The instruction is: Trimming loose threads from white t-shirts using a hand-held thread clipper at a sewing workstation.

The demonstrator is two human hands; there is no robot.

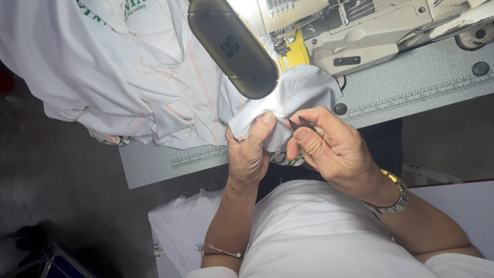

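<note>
Left hand (250,154) grip clamped on white cloth (303,90); right hand (332,149) pinching small dark snips (301,123).

White cloth (303,90) soft, matt; lamp head (231,49) glossy plastic; wristwatch (393,198) shiny metal.

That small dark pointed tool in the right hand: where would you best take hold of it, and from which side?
Grip the small dark pointed tool at its rear, where the right hand pinches it between thumb and forefinger, coming from the right. Its thin tips point left toward the bunched white fabric held by the left hand, so that end should stay free.
</note>
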